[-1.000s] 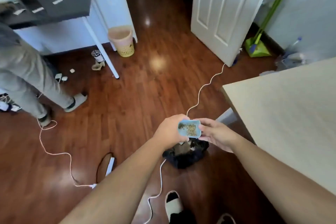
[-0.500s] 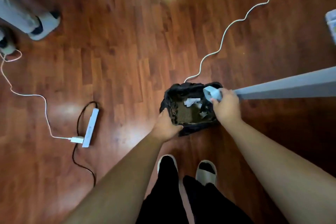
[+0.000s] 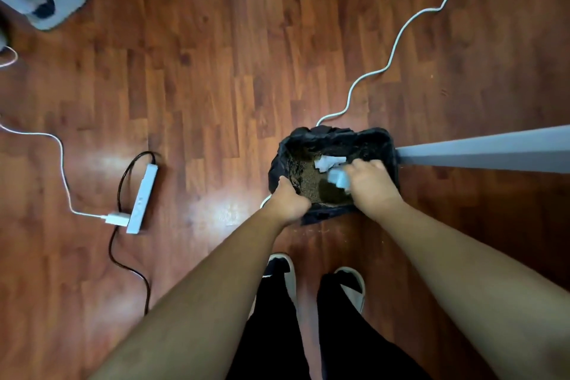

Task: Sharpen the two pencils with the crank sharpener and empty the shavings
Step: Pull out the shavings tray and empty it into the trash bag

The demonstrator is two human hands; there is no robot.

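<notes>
A small bin lined with a black bag [image 3: 374,137] stands on the wooden floor in front of my feet. Brown pencil shavings [image 3: 308,177] cover its bottom, with a crumpled white paper [image 3: 327,162] on top. My right hand [image 3: 371,185] holds the light blue shavings tray [image 3: 337,179] tipped down inside the bin, mostly hidden by my fingers and blurred. My left hand [image 3: 288,199] grips the bin's near left rim. The sharpener and the pencils are out of view.
A grey table leg [image 3: 481,153] meets the floor just right of the bin. A white cable [image 3: 398,43] snakes away behind it. A white power strip [image 3: 142,197] with a plug and black cord lies to the left. Another person's foot [image 3: 58,0] is at top left.
The view dropped from the room to the floor bin. My right hand carried the blue tray down from above the bin's rim into it, and my left hand took hold of the rim.
</notes>
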